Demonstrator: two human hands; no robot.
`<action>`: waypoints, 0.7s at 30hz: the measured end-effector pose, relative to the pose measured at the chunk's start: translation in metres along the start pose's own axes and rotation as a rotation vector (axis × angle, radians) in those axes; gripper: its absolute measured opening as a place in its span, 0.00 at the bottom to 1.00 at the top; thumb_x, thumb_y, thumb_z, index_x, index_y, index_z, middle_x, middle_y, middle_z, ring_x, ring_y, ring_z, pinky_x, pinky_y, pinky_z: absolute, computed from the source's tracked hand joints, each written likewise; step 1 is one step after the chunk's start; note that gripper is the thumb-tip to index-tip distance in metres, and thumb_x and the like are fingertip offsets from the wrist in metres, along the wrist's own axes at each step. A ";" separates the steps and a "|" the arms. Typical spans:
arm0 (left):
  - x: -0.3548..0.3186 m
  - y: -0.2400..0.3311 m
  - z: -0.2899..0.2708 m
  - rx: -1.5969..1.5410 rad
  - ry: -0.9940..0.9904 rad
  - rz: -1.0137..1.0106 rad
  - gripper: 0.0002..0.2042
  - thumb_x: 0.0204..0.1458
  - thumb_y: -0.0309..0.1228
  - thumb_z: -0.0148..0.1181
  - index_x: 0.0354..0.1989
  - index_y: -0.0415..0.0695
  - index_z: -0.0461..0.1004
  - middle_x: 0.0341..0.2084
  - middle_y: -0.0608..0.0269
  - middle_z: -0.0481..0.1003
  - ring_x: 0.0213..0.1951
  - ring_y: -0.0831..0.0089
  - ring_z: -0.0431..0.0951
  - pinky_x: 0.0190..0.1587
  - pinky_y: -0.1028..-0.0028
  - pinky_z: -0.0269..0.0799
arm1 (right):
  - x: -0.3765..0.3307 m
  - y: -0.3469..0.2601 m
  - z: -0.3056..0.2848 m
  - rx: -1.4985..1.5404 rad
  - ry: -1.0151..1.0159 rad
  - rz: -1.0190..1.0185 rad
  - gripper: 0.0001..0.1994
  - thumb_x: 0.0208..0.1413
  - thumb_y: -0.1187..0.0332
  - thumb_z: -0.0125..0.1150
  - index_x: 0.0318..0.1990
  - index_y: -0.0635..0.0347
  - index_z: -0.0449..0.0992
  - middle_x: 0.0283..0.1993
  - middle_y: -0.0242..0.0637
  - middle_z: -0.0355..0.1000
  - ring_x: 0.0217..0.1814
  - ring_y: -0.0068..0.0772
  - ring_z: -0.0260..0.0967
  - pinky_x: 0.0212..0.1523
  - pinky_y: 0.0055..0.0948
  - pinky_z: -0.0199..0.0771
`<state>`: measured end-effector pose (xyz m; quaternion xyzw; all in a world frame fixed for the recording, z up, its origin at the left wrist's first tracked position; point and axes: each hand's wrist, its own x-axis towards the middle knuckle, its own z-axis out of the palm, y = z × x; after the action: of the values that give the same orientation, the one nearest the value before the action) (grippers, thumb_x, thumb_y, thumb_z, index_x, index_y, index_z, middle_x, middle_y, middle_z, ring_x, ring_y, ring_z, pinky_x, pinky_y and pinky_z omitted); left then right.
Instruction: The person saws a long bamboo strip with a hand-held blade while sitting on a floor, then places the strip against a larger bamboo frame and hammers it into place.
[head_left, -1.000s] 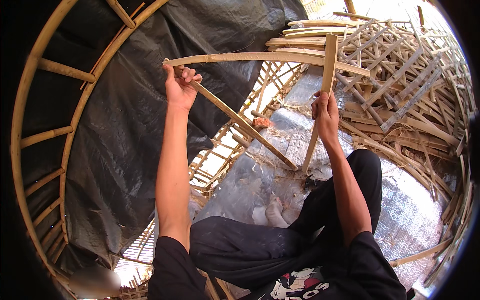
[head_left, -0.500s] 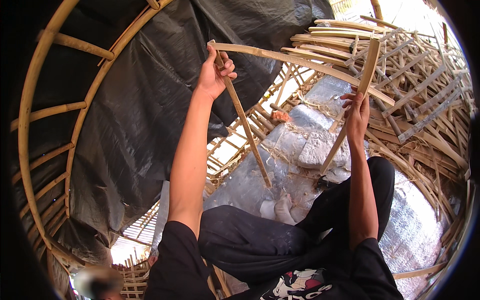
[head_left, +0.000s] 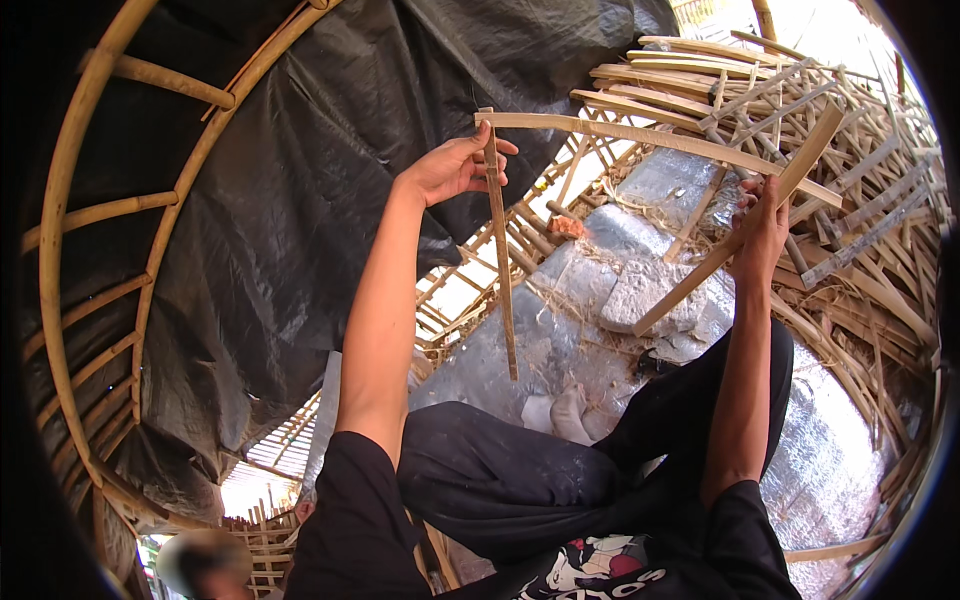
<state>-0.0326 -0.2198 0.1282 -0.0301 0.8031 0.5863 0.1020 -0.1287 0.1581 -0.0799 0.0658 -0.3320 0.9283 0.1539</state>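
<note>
Both my hands hold up a bamboo frame of three flat strips. Its long crosspiece [head_left: 650, 136] slopes down to the right. My left hand [head_left: 460, 170] is closed at the left corner, thumb pressed on the joint where the crosspiece meets a thin left strip [head_left: 502, 260] that hangs almost straight down. At the other end my right hand [head_left: 762, 238] grips a wider right strip [head_left: 690, 285], which slants from upper right to lower left and crosses the crosspiece. The right hand partly hides that strip, and some of its fingers are behind it.
A big heap of similar bamboo frames [head_left: 800, 130] rises at the right. Black plastic sheeting [head_left: 290, 200] and curved bamboo poles [head_left: 65, 180] line the left. Silvery sheet [head_left: 830, 450] covers the floor, with a grey stone block [head_left: 655, 297] ahead. Another person [head_left: 205, 565] is at lower left.
The frame has shifted to the right and its left corner has dropped a little. The left strip now hangs straighter; the right strip leans more. Both hands moved right with it.
</note>
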 end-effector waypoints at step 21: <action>-0.002 -0.015 -0.004 0.223 -0.023 -0.118 0.36 0.57 0.67 0.46 0.56 0.47 0.76 0.41 0.68 0.74 0.48 0.75 0.74 0.55 0.66 0.70 | 0.000 -0.002 0.000 -0.007 0.088 0.009 0.15 0.61 0.56 0.67 0.44 0.57 0.74 0.38 0.30 0.74 0.28 0.14 0.65 0.24 0.16 0.63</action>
<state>-0.0284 -0.2286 0.1159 -0.0591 0.8589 0.4866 0.1484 -0.1278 0.1597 -0.0792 0.0231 -0.3284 0.9299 0.1643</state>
